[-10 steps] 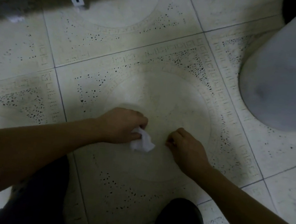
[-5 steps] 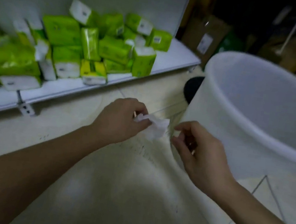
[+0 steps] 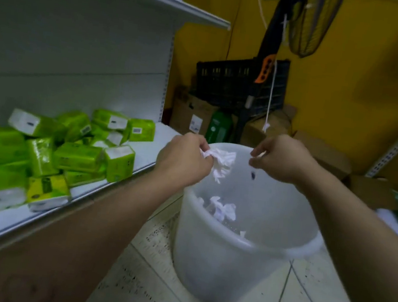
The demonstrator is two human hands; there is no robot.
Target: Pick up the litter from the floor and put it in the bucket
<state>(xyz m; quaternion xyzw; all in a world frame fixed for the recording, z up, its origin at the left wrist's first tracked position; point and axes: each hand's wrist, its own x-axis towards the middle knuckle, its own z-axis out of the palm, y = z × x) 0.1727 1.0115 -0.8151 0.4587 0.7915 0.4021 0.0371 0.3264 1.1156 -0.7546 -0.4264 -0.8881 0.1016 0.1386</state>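
Bucket (image 3: 240,270): some paper scraps (image 3: 222,208) inside. Left hand (image 3: 183,159) pinches tissue (image 3: 221,164) above it, unreleased. Right hand (image 3: 279,159) fingers parted; dark bit (image 3: 253,175) beneath.

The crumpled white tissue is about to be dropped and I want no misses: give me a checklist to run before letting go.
1. Crumpled white tissue pinched in left hand: ok.
2. Tissue above the mouth of the translucent white plastic bucket: ok.
3. Bucket upright on the tiled floor: ok.
4. Room inside, only a few white scraps at the bottom: ok.
5. Right hand emptied; a small dark bit shows below it: cannot tell.
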